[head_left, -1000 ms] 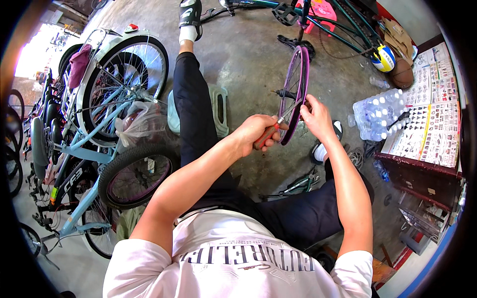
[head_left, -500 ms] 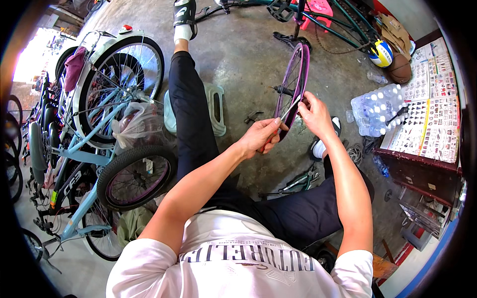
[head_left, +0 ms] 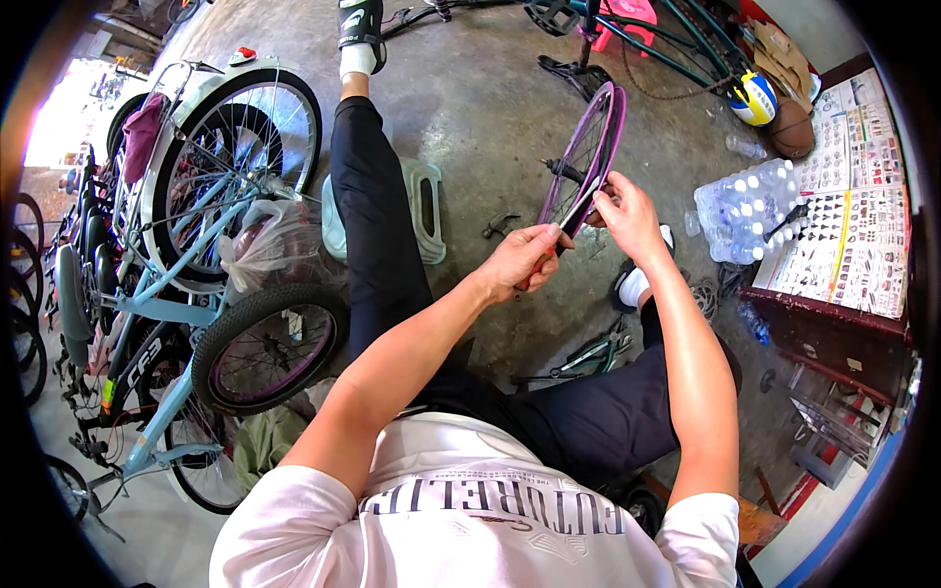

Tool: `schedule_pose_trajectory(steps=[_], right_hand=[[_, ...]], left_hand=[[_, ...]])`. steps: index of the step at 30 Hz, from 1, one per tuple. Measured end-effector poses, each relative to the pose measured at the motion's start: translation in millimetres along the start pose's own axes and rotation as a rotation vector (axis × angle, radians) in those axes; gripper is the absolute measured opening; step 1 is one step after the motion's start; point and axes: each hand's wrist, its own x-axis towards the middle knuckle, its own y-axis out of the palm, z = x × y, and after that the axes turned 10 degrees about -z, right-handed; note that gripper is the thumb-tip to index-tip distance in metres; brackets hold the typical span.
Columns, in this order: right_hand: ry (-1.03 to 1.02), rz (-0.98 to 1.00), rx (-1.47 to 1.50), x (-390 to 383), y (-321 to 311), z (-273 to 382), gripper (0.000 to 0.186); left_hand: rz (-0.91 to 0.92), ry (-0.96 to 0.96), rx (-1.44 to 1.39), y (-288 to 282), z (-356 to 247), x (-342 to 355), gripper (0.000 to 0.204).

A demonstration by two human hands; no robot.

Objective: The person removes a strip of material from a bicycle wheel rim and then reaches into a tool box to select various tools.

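My left hand (head_left: 526,257) is closed on a screwdriver (head_left: 573,213), its handle mostly hidden by my fingers; the shaft lies along the edge of a purple bicycle rim (head_left: 618,122). My right hand (head_left: 623,213) grips that rim near the shaft's upper end, fingers curled round it. The wheel stands tilted, with spokes and a dark hub (head_left: 567,170), and its lower part is behind my hands. A hammer (head_left: 501,223) lies on the floor left of the wheel, beside a pale plastic stool (head_left: 430,218). Pliers (head_left: 603,355) lie on the floor below my hands.
Parked bicycles (head_left: 171,316) crowd the left side around a loose tyred wheel (head_left: 265,348). A bicycle frame (head_left: 686,49) and red stool (head_left: 627,22) are ahead. Bottled water (head_left: 745,211), balls (head_left: 789,132) and a chart-topped cabinet (head_left: 823,333) are at the right. My legs flank the work.
My left hand has risen and moved slightly right along the rim with the screwdriver. My right hand has shifted a little, and the wheel has moved up and right.
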Motion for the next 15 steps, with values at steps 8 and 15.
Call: schedule_pose_trajectory(steps=[8,15], right_hand=[[0.058,-0.028,0.163,8.6,2.1,3.6,0.025],[0.116,-0.098,0.198,22.3,-12.7,-0.6,0.027]], left_hand=[[-0.061,0.133,-0.014,-7.7,-3.0,-14.5,0.042],[-0.155,0.112,0.330,-18.6,-7.0,-42.1,0.041]])
